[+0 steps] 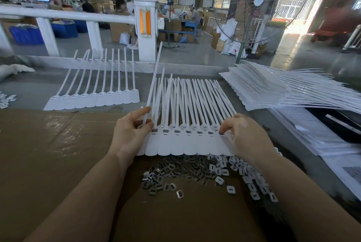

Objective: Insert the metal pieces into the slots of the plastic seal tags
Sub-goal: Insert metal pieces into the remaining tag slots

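A workshop floor with a big standing fan (257, 5) and a white railing (64, 15) lies beyond the tabletop (39, 144), which is covered in brown cardboard. Near the middle of it a strip of joined plastic seal tags (185, 144) lies flat, tails pointing toward the far edge, several slots already showing metal pieces. The left hand (130, 132) pinches the strip's left end at one raised tail between thumb and fingers; the right hand (244, 136) has its fingers curled onto the strip's right end, gripping the edge there. Just on the near side of the strip lies a loose heap of metal pieces (168, 173), running into white plastic caps (248, 175) toward the right edge. A second strip of tags (93, 99) lies apart toward the far left, with bare cardboard between. Stacked tag sheets (283, 89) crowd the far right corner, fanning over the right edge.
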Demonstrator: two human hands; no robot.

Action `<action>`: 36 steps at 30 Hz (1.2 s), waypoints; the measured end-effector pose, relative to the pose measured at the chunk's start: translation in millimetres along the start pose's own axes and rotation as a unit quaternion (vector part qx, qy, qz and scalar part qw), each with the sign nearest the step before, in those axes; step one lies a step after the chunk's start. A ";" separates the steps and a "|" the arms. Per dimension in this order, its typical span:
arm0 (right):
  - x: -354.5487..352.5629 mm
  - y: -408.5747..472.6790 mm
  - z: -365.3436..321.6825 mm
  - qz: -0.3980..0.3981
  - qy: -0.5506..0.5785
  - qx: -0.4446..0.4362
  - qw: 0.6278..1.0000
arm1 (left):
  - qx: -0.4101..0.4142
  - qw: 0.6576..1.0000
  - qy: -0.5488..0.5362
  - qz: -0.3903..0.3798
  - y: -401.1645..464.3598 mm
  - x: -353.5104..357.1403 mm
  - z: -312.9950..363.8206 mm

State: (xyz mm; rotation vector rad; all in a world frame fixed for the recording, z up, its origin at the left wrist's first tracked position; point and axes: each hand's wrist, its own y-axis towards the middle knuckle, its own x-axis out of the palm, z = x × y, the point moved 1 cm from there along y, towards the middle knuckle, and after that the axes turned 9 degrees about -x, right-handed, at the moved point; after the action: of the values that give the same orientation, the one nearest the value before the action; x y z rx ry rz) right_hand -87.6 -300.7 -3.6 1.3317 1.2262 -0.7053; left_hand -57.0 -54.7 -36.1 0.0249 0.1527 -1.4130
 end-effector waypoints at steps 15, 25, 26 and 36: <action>-4.6 -1.3 -2.8 -0.020 -0.033 -0.058 0.998 | 0.004 1.000 0.004 -0.007 -1.3 -0.6 1.0; -7.9 -1.3 -2.0 -0.038 -0.099 -0.101 0.989 | 0.009 1.000 0.013 -0.002 -2.3 -0.9 0.7; -6.9 -1.3 -0.3 -0.030 -0.077 -0.090 0.993 | 0.008 1.000 0.012 -0.001 -2.1 -0.7 0.7; 1.5 2.4 9.4 0.015 0.031 -0.023 0.999 | 0.007 1.000 0.011 0.000 -1.0 -0.3 0.0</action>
State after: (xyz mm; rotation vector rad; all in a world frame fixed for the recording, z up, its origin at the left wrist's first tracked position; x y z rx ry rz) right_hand -82.7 -308.8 -6.0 1.3396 1.2625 -0.6141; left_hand -58.0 -54.5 -36.0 0.0517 0.1610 -1.4149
